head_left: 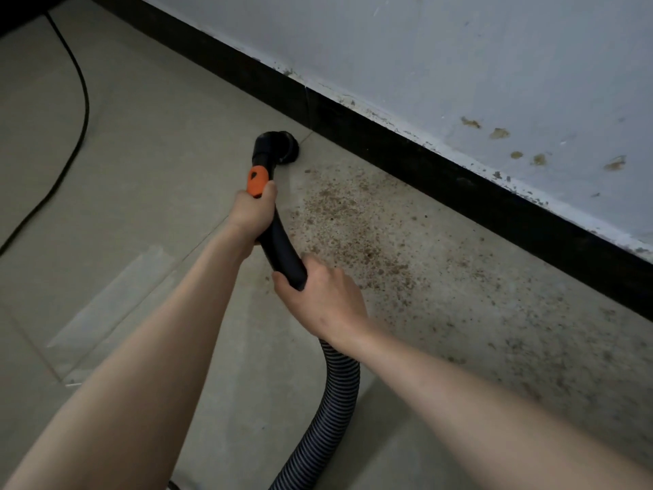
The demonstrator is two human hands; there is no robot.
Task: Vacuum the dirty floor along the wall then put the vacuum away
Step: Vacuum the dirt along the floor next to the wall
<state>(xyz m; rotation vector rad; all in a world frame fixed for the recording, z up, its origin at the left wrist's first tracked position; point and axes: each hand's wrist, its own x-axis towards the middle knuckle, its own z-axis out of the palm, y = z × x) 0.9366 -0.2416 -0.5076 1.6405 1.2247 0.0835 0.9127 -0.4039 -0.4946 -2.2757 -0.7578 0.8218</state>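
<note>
Gripping the vacuum wand (pixel 279 242) with your left hand (pixel 252 215) and right hand (pixel 323 298), fingers wrapped round it, you hold its nozzle (pixel 284 146) beside the baseboard (pixel 441 164).

Two bare forearms show, each ending in a hand: left hand (pixel 252 215), right hand (pixel 323 302). No sleeve covers either forearm in view. Both hands are bare too.

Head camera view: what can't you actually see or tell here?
- Vacuum body: out of view; the ribbed hose runs off the bottom edge.
- Nozzle mouth: faces down against the floor, hidden by its own black housing.
- Black cable: both ends cut off by the left and top edges.
- Handle: partly covered by the left hand and right hand.
- Dirt: spreads past the right edge.
</note>
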